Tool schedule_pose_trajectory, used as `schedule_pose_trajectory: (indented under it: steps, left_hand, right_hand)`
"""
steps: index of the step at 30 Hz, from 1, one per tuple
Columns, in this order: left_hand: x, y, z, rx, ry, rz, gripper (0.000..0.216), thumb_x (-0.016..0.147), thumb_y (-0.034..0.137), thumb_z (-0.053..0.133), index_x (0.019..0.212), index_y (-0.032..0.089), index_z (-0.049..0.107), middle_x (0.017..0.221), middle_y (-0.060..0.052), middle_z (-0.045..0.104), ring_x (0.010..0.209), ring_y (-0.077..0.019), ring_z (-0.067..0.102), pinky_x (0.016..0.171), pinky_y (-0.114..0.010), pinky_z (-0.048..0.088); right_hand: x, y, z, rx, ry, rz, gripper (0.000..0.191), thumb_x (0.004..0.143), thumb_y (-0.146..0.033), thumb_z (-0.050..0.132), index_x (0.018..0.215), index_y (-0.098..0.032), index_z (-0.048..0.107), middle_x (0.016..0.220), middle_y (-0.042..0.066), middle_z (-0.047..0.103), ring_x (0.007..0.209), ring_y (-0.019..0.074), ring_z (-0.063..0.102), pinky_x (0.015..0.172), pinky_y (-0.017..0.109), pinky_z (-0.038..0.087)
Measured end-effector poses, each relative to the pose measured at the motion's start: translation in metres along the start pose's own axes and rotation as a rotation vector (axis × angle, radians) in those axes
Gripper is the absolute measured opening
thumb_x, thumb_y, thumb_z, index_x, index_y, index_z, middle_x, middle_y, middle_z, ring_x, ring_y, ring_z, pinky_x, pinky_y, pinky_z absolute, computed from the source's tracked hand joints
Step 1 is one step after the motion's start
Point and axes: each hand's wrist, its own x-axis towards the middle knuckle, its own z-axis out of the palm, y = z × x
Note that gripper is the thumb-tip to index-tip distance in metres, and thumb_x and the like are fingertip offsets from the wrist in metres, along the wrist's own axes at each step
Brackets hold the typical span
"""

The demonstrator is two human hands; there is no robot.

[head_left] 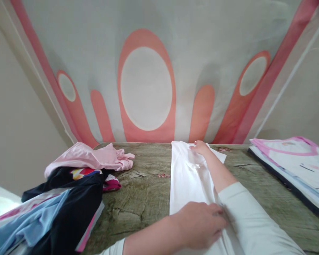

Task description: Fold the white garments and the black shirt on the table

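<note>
White folded cloth strip (187, 177) on wood-grain surface (138, 198): left hand (199, 223) pressing flat at 6 o'clock, grip open; right hand (201, 147) at 12 o'clock end, grip state cannot be told.

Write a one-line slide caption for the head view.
Left hand and right hand rest on a white garment on the table, beside a clothes heap.

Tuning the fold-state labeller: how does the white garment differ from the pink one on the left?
The white garment lies flat in a long smoothed strip; the pink garment is crumpled. The white garment lies alone on the table; the pink garment rests against the heap of clothes. The left hand and right hand are on the white garment; no hand touches the pink garment. Both are pale cloth on the same table.
</note>
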Motion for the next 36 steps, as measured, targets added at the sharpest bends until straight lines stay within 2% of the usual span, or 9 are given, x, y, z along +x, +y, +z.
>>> schedule_pose_trajectory:
  steps: [5, 10, 13, 15, 18, 20, 24, 30, 36]
  left_hand:
    - [0.013, -0.014, -0.020, -0.060, -0.111, 0.084, 0.019, 0.082, 0.028, 0.053, 0.100, 0.021, 0.056, 0.114, -0.003, 0.056, 0.092, -0.0189, 0.059, 0.064, -0.025, 0.046]
    - [0.019, -0.019, -0.020, -0.119, -0.173, 0.151, 0.008, 0.085, 0.021, 0.047, 0.083, 0.020, 0.055, 0.106, -0.001, 0.058, 0.083, -0.0161, 0.060, 0.062, -0.023, 0.043]
    - [0.013, -0.022, -0.027, -0.215, -0.179, 0.074, 0.007, 0.086, 0.024, 0.048, 0.090, 0.020, 0.052, 0.098, -0.001, 0.062, 0.080, -0.0159, 0.060, 0.062, -0.023, 0.042]
    - [0.005, -0.025, -0.034, -0.299, -0.171, -0.004, 0.009, 0.089, 0.025, 0.045, 0.096, 0.020, 0.049, 0.083, 0.000, 0.064, 0.074, -0.0150, 0.060, 0.063, -0.023, 0.041]
    - [-0.009, -0.032, -0.043, -0.420, -0.171, -0.091, 0.009, 0.091, 0.023, 0.042, 0.099, 0.020, 0.045, 0.061, 0.004, 0.060, 0.066, -0.0127, 0.059, 0.063, -0.020, 0.040]
    - [-0.020, -0.037, -0.048, -0.457, -0.167, -0.137, 0.007, 0.090, 0.022, 0.043, 0.097, 0.020, 0.045, 0.056, 0.006, 0.059, 0.062, -0.0113, 0.058, 0.062, -0.019, 0.039]
    - [-0.043, -0.042, -0.060, -0.453, -0.163, -0.221, 0.006, 0.090, 0.021, 0.043, 0.095, 0.020, 0.046, 0.057, 0.007, 0.058, 0.058, -0.0097, 0.055, 0.060, -0.017, 0.037]
    - [-0.077, -0.046, -0.096, -0.411, -0.141, -0.326, 0.008, 0.087, 0.023, 0.047, 0.091, 0.019, 0.053, 0.068, 0.005, 0.059, 0.061, -0.0088, 0.054, 0.060, -0.017, 0.036]
    - [-0.095, -0.046, -0.120, -0.399, -0.098, -0.373, 0.030, 0.079, 0.029, 0.060, 0.108, 0.023, 0.057, 0.081, 0.003, 0.060, 0.070, -0.0109, 0.055, 0.063, -0.018, 0.038]
  right_hand:
    - [-0.003, -0.002, 0.004, 0.024, -0.002, -0.005, 0.038, 0.065, -0.040, 0.067, 0.091, -0.013, 0.065, 0.095, 0.014, 0.067, 0.087, 0.0255, 0.062, 0.072, 0.030, 0.043]
    - [-0.010, -0.012, -0.001, 0.113, -0.020, -0.112, 0.023, 0.068, -0.033, 0.065, 0.082, -0.015, 0.065, 0.086, 0.007, 0.067, 0.078, 0.0183, 0.061, 0.068, 0.024, 0.041]
    - [-0.012, -0.019, -0.001, 0.181, -0.004, -0.133, 0.021, 0.075, -0.029, 0.058, 0.088, -0.014, 0.064, 0.089, 0.006, 0.067, 0.079, 0.0157, 0.059, 0.069, 0.023, 0.041]
    - [-0.014, -0.023, 0.000, 0.223, 0.002, -0.129, 0.022, 0.076, -0.026, 0.056, 0.093, -0.013, 0.062, 0.093, 0.007, 0.066, 0.081, 0.0152, 0.059, 0.070, 0.022, 0.041]
    - [-0.018, -0.027, 0.001, 0.281, -0.012, -0.119, 0.024, 0.077, -0.023, 0.055, 0.098, -0.013, 0.061, 0.096, 0.008, 0.066, 0.083, 0.0154, 0.060, 0.071, 0.022, 0.042]
    - [-0.021, -0.029, -0.001, 0.315, -0.033, -0.124, 0.026, 0.078, -0.025, 0.055, 0.100, -0.013, 0.060, 0.099, 0.008, 0.066, 0.084, 0.0158, 0.060, 0.072, 0.022, 0.043]
    - [-0.025, -0.037, -0.003, 0.372, -0.077, -0.180, 0.040, 0.075, -0.028, 0.062, 0.111, -0.012, 0.056, 0.110, 0.011, 0.063, 0.092, 0.0172, 0.060, 0.079, 0.024, 0.044]
    - [-0.029, -0.055, 0.008, 0.421, -0.134, -0.311, 0.052, 0.073, -0.008, 0.055, 0.124, -0.016, 0.049, 0.123, 0.008, 0.057, 0.106, 0.0152, 0.055, 0.091, 0.025, 0.040]
    - [-0.030, -0.060, 0.017, 0.379, -0.089, -0.376, 0.056, 0.078, -0.005, 0.042, 0.132, -0.018, 0.042, 0.136, 0.002, 0.046, 0.120, 0.0111, 0.044, 0.101, 0.023, 0.032]
